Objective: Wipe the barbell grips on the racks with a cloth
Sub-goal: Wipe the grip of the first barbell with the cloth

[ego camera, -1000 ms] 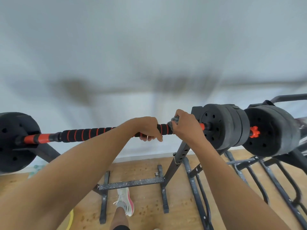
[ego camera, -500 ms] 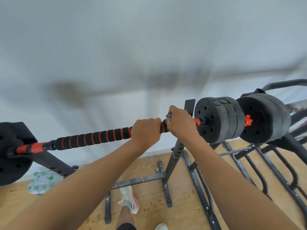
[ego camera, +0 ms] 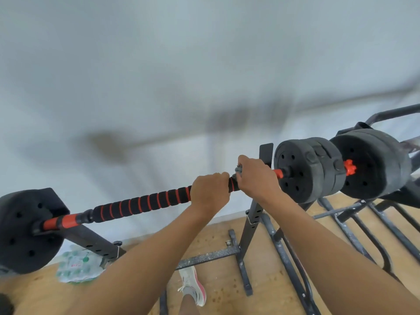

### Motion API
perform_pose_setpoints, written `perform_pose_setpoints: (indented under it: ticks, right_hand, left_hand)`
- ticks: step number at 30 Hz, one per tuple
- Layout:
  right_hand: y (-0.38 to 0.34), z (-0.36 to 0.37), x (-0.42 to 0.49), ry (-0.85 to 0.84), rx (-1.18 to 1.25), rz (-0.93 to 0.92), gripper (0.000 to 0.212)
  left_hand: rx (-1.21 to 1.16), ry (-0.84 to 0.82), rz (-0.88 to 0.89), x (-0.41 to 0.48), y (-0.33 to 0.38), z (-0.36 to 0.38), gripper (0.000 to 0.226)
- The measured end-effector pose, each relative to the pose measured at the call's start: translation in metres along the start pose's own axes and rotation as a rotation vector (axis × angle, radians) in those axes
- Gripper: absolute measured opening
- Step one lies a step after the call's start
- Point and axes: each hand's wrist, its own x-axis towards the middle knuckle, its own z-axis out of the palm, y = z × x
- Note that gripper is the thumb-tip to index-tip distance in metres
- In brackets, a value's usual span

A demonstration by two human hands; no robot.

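you look down at a barbell lying across a black rack [ego camera: 265,153], above a wooden floor [ego camera: 268,264]. your left hand [ego camera: 210,192] is wrapped round the barbell grip [ego camera: 141,204], a black foam sleeve with orange rings, near its right end. your right hand [ego camera: 256,180], just beside it on the right, is closed round the same bar, with a grey cloth [ego camera: 238,171] bunched under the fingers; only a small fold of it shows. the cloth sits at the right end of the grip, close to the rack post and the weight plates [ego camera: 304,169]. a long stretch of grip runs left towards the left plate [ego camera: 22,233], with no cloth on it. whether that stretch is already wiped cannot be told. judging by where the cloth is, this end is being worked now, and more plates [ego camera: 372,164] at far right suggest other bars may be left. a shoe [ego camera: 193,285] and a pack of bottles [ego camera: 77,266] are on the floor.
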Motion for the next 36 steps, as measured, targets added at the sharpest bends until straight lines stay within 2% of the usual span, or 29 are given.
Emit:
perform_pose_setpoints:
  ticks: [2, 3, 5, 8, 9, 11, 12, 13, 16, 18, 20, 21, 22, 25, 27, 28, 29, 33, 35, 36]
  right_hand:
    - [0.001, 0.0, 0.001, 0.0, -0.014, -0.006, 0.007]
    - [0.001, -0.001, 0.0, -0.003, -0.019, -0.013, 0.006]
    - [0.0, -0.002, -0.001, -0.014, -0.018, -0.025, 0.006]
    - [0.0, -0.01, -0.002, -0.073, -0.038, -0.029, 0.005]
    - [0.001, -0.013, -0.002, -0.1, -0.015, -0.029, 0.005]
    - [0.003, -0.015, -0.003, -0.109, -0.002, -0.032, 0.006]
    - [0.003, -0.015, -0.005, -0.091, -0.032, -0.042, 0.006]
    - [0.003, -0.012, -0.006, -0.065, -0.062, -0.053, 0.006]
    - [0.0, -0.003, -0.004, -0.011, -0.082, -0.05, 0.006]
    - [-0.001, -0.001, -0.001, -0.005, -0.077, -0.036, 0.009]
    - [-0.001, -0.002, 0.0, -0.001, -0.084, -0.035, 0.01]
    - [-0.001, -0.002, -0.001, -0.004, -0.081, -0.035, 0.01]
    - [-0.001, -0.003, -0.002, -0.013, -0.077, -0.034, 0.008]
    - [0.0, -0.01, -0.005, -0.071, -0.092, -0.046, 0.003]
    - [0.0, -0.015, -0.003, -0.1, -0.116, -0.051, 0.005]
    - [0.0, -0.016, -0.002, -0.1, -0.13, -0.056, 0.005]
    - [0.0, -0.015, -0.001, -0.096, -0.142, -0.061, 0.005]
    - [-0.005, -0.01, 0.007, -0.097, -0.136, -0.037, 0.007]
    - [-0.006, -0.011, 0.012, -0.106, -0.139, -0.014, 0.007]
    - [-0.007, -0.011, 0.014, -0.104, -0.145, -0.007, 0.007]
  left_hand:
    - [0.022, 0.088, 0.004, -0.006, 0.005, 0.003, 0.016]
    - [0.007, 0.063, -0.005, -0.003, 0.005, 0.001, 0.014]
    - [-0.12, -0.167, -0.029, 0.013, 0.0, -0.012, 0.015]
    - [-0.567, -0.719, -0.104, 0.04, -0.015, -0.037, 0.039]
    - [-0.669, -0.826, -0.129, 0.044, -0.018, -0.04, 0.044]
    - [-0.726, -0.896, -0.122, 0.045, -0.016, -0.038, 0.03]
    - [-0.693, -0.826, -0.112, 0.043, -0.012, -0.034, 0.017]
    - [-0.608, -0.682, -0.106, 0.037, -0.008, -0.028, 0.012]
    - [-0.114, -0.115, -0.077, 0.013, 0.002, -0.004, 0.022]
    - [0.009, 0.071, -0.059, -0.001, 0.011, 0.007, 0.021]
    - [0.032, 0.088, -0.049, 0.0, 0.014, 0.004, 0.018]
    - [0.002, 0.02, -0.018, 0.005, 0.011, -0.001, 0.015]
    - [-0.062, -0.1, 0.034, 0.013, 0.006, -0.009, 0.013]
    - [-0.364, -0.651, 0.123, 0.036, -0.021, -0.039, 0.025]
    - [-0.591, -0.833, 0.054, 0.038, -0.032, -0.045, 0.03]
    - [-0.628, -0.829, 0.029, 0.036, -0.033, -0.042, 0.026]
    - [-0.606, -0.757, 0.017, 0.032, -0.032, -0.039, 0.02]
    - [-0.089, -0.154, 0.017, 0.004, -0.014, -0.01, 0.015]
    - [0.074, 0.043, 0.025, -0.008, -0.005, 0.002, 0.017]
    - [0.102, 0.076, 0.017, -0.01, -0.003, 0.004, 0.017]
